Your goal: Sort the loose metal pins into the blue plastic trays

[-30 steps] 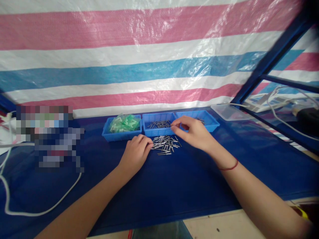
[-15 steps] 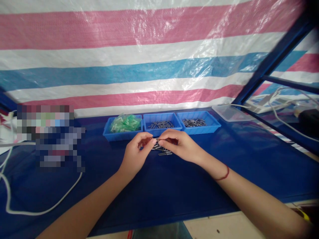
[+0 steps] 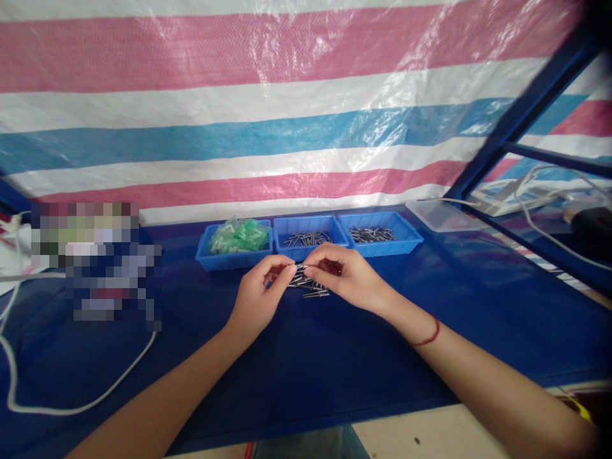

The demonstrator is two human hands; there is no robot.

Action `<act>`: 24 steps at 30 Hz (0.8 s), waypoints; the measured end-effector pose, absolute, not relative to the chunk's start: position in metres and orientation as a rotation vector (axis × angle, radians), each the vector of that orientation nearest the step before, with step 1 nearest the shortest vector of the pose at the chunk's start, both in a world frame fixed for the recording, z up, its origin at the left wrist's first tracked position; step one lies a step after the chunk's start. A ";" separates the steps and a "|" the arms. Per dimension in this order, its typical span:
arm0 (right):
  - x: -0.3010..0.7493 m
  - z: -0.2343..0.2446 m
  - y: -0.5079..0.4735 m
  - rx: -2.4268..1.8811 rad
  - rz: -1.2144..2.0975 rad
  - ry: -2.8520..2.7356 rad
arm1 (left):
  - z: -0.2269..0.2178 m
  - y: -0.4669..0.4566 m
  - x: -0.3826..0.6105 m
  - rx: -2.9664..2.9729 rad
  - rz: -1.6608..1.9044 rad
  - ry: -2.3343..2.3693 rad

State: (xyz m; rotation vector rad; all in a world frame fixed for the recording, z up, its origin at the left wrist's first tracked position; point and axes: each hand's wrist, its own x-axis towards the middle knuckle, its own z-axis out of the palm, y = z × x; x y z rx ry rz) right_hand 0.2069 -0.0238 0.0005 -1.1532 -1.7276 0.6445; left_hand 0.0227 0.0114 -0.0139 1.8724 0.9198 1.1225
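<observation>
Close together over the table, my left hand (image 3: pixel 258 290) and my right hand (image 3: pixel 347 277) are both closed in a pinch of thumb and forefinger. A thin metal blind rivet (image 3: pixel 299 266) spans the small gap between their fingertips, its ends hidden by the fingers. Just below lies a small pile of blind rivets (image 3: pixel 315 294), silvery with long pins, partly covered by my right hand. Behind the hands, the middle blue bin (image 3: pixel 310 222) and the right blue bin (image 3: pixel 406 239) hold many similar rivets.
On the left, another blue bin (image 3: pixel 229 262) carries green plastic bags (image 3: pixel 241 236). A clear plastic lid (image 3: pixel 442 217) lies at the back right. White cable (image 3: pixel 71 411) loops over the blue table (image 3: pixel 306 376) at left, and a striped sheet (image 3: pixel 287 140) hangs behind.
My fingertips have parted slightly, so the metal rivet between them shows more. Both hands otherwise stay nearly in place above the pile.
</observation>
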 end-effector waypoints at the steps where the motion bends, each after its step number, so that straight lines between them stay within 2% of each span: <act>1: 0.207 0.001 -0.024 -1.154 0.634 -1.714 | -0.014 0.011 0.023 1.879 1.123 0.920; 8: 0.208 0.005 -0.024 -1.192 0.541 -1.663 | -0.020 0.012 0.021 2.132 1.001 1.054; 10: 0.218 0.009 -0.022 -1.288 0.370 -1.651 | -0.023 0.015 0.019 2.277 0.972 1.085; 15: 0.280 0.020 -0.014 -1.696 -0.309 -1.468 | -0.026 0.021 0.012 2.592 0.715 1.118; 17: 0.308 0.020 -0.012 -1.882 -0.454 -1.354 | -0.025 0.022 0.010 2.621 0.640 1.142; 21: 0.340 0.011 -0.010 -2.173 -0.489 -1.309 | -0.021 0.023 0.011 2.619 0.567 1.144; 24: 0.335 0.009 -0.008 -2.159 -0.493 -1.319 | -0.020 0.023 0.012 2.627 0.549 1.146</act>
